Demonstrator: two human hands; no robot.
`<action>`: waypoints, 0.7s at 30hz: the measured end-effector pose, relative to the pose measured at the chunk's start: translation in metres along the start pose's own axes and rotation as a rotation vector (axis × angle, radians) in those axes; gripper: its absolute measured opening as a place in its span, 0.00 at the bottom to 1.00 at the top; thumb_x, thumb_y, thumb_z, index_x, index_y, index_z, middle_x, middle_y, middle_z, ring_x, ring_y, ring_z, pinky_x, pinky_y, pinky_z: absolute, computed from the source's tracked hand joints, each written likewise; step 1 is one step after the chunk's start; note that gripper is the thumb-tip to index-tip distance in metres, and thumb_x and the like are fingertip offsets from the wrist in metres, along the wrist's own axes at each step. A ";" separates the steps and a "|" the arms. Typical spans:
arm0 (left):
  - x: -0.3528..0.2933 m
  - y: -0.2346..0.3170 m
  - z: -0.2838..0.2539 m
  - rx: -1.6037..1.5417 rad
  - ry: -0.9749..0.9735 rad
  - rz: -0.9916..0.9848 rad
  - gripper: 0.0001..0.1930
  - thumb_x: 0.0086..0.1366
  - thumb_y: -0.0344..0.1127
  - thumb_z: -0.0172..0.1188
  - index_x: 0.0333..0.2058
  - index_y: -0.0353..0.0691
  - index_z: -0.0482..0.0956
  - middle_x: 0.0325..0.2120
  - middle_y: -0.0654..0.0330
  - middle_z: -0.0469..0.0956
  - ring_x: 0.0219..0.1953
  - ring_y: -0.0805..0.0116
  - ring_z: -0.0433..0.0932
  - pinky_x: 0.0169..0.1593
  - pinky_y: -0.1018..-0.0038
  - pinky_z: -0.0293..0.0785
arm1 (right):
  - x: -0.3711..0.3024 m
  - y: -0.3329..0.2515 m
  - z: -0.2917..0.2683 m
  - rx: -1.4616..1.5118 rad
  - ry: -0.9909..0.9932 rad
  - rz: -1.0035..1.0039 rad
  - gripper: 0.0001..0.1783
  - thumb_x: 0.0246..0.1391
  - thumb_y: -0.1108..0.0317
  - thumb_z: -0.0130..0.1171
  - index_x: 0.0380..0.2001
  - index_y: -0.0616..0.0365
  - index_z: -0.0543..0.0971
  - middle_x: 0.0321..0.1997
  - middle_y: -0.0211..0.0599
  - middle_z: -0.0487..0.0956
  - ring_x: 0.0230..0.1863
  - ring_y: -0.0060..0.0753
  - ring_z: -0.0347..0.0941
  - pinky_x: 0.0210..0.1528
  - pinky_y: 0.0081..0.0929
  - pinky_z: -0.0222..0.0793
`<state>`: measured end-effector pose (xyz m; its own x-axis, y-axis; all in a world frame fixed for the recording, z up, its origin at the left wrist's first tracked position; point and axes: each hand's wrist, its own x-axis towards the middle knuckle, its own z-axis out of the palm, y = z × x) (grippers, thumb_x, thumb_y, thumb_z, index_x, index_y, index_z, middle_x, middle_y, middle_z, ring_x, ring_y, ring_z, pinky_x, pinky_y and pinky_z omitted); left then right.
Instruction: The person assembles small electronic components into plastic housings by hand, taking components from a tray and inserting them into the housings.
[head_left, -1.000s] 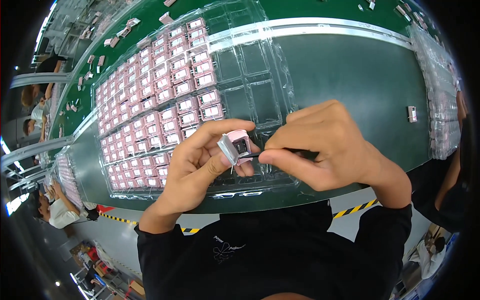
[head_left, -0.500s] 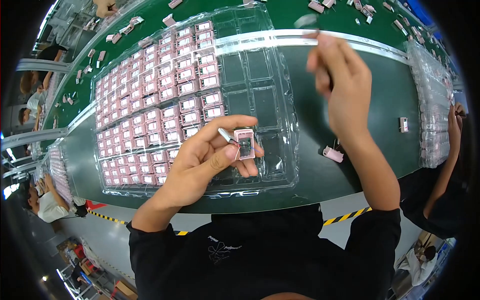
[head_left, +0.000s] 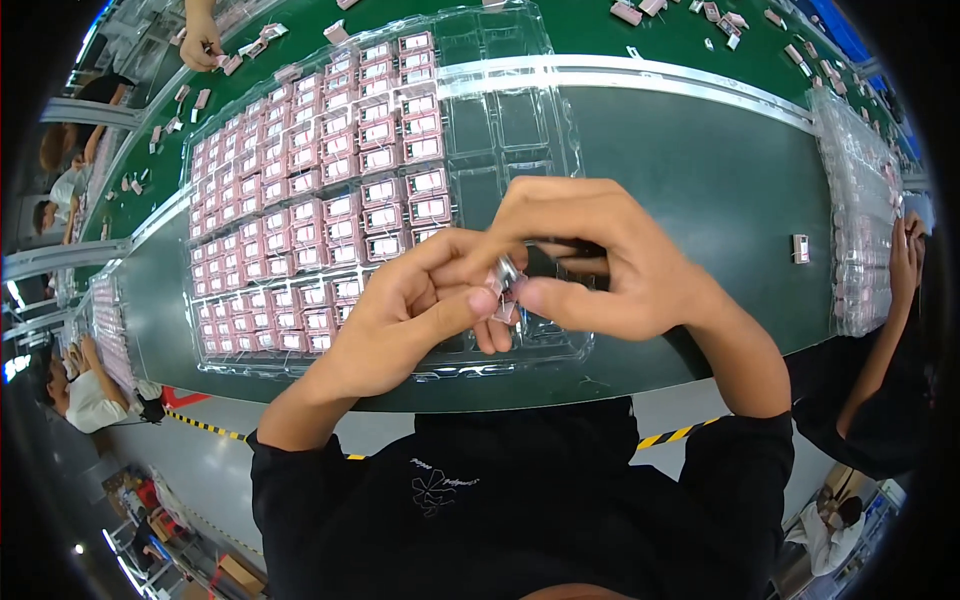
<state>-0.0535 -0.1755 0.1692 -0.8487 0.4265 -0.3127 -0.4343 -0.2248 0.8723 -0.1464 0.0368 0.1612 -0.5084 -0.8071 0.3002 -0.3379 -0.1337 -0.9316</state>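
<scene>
Over the right part of the clear plastic tray (head_left: 470,133), both hands meet around a small pink housing (head_left: 507,311). My left hand (head_left: 410,315) is closed, gripping the housing between thumb and fingers. A silver metal part (head_left: 507,271) shows at the housing's top, where the fingers crowd it. My right hand (head_left: 615,265) comes in from the right, thumb and fingers pinched at the same spot; its fingertips are partly hidden and blurred. Most of the housing is covered by fingers. Rows of pink housings (head_left: 340,230) with pale faces fill the tray's left and middle.
A metal rail (head_left: 680,85) crosses behind the tray, before a green belt (head_left: 580,30) with scattered pink pieces. One small housing (head_left: 800,249) lies at right, near stacked clear trays (head_left: 855,220). A co-worker's hand (head_left: 201,48) reaches onto the belt at far left.
My right hand has come down from above the rail to my left hand, and its fingers now close at the pink housing. The co-worker's hand at far left has reached further onto the belt.
</scene>
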 end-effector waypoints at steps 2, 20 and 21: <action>0.000 0.001 -0.001 -0.018 -0.016 -0.003 0.17 0.74 0.32 0.51 0.56 0.29 0.69 0.36 0.54 0.79 0.36 0.69 0.81 0.41 0.73 0.78 | 0.000 -0.006 -0.001 -0.050 0.001 0.040 0.16 0.49 0.75 0.62 0.43 0.57 0.84 0.31 0.31 0.73 0.29 0.21 0.67 0.24 0.19 0.53; 0.005 -0.007 0.000 0.053 0.216 0.203 0.21 0.67 0.24 0.59 0.58 0.33 0.68 0.42 0.57 0.78 0.37 0.76 0.78 0.37 0.81 0.73 | -0.003 -0.010 0.012 -0.449 0.327 -0.059 0.17 0.39 0.79 0.69 0.37 0.60 0.85 0.26 0.35 0.81 0.23 0.30 0.78 0.23 0.23 0.71; 0.004 -0.007 0.000 0.052 0.221 0.204 0.21 0.67 0.24 0.59 0.58 0.33 0.68 0.42 0.57 0.78 0.37 0.76 0.78 0.37 0.81 0.73 | -0.004 -0.011 0.013 -0.475 0.325 -0.068 0.18 0.38 0.79 0.68 0.38 0.60 0.84 0.26 0.34 0.80 0.23 0.30 0.77 0.23 0.23 0.71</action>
<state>-0.0538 -0.1716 0.1615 -0.9643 0.1750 -0.1986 -0.2372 -0.2382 0.9418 -0.1304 0.0337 0.1681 -0.6648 -0.5780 0.4732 -0.6584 0.1542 -0.7367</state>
